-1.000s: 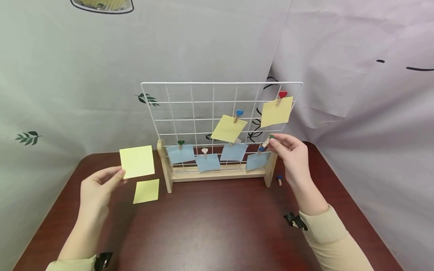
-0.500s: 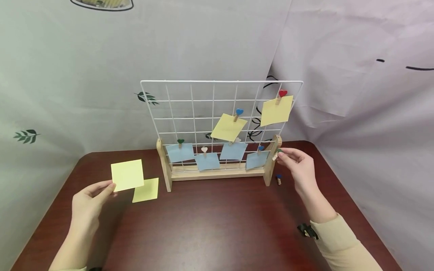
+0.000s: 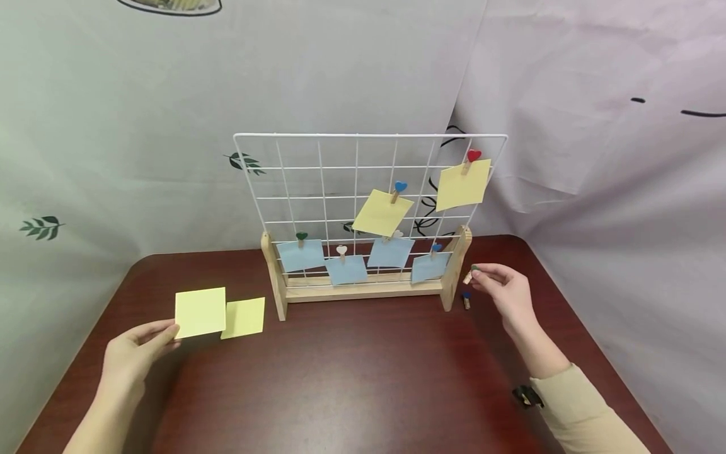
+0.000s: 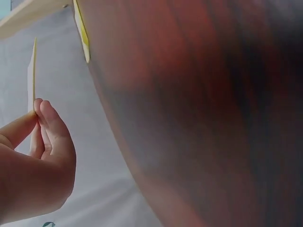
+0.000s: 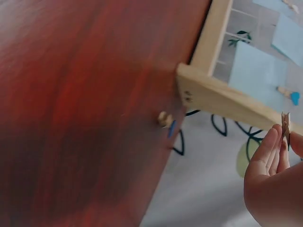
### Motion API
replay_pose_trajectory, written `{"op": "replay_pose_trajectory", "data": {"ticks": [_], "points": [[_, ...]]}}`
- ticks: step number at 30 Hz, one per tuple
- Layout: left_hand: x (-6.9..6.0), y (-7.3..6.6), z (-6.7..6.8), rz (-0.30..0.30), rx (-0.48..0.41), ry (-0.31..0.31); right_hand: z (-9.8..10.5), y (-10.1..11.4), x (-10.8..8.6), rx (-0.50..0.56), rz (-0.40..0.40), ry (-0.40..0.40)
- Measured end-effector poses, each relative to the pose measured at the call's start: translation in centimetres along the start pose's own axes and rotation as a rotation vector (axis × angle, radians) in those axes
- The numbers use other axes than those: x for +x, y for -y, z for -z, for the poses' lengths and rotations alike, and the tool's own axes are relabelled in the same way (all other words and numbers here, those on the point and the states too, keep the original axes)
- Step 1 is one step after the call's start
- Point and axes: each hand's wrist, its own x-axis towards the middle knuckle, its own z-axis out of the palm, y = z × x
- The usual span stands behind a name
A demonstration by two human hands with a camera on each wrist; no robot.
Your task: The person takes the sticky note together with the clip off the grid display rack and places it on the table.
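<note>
In the head view the left hand (image 3: 129, 356) pinches a yellow note (image 3: 200, 312) by its lower corner, above the table's left side; the left wrist view shows this note (image 4: 31, 78) edge-on between thumb and fingers. A second yellow note (image 3: 244, 317) lies just right of it. At the rack's right side the right hand (image 3: 508, 297) pinches a small wooden clip (image 3: 468, 276) with a green top. Below that clip, a blue-topped clip (image 3: 466, 301) lies on the table. The white grid rack (image 3: 357, 135) bears two yellow notes and several blue notes, held by heart clips.
The rack's wooden base (image 3: 363, 292) stands at the back middle of the dark red table (image 3: 340, 378). A pale cloth (image 3: 170, 94) with leaf prints hangs behind and at both sides. A black strap (image 3: 527, 396) is near the right sleeve.
The left hand has moved down and left with its yellow note. The right hand has carried the green-topped clip down and right, away from the rack's lower blue note.
</note>
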Motion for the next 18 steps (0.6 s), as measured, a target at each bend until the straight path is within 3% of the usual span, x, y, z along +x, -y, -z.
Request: {"op": "replay_pose_trajectory", "data": {"ticks": [4,13,18], "points": [[0.3,0.3,0.9,0.018,-0.030,0.035,0.7,-0.8,0.0,-0.018,-0.010,0.001],[1.3,0.9,2.6,0.056,0.163,0.078,2.1,-2.7,0.2,0.032,-0.032,0.022],[2.2,1.4,2.7,0.041,0.244,0.080,2.7,-3.2,0.5,-0.019,-0.066,0.038]]}}
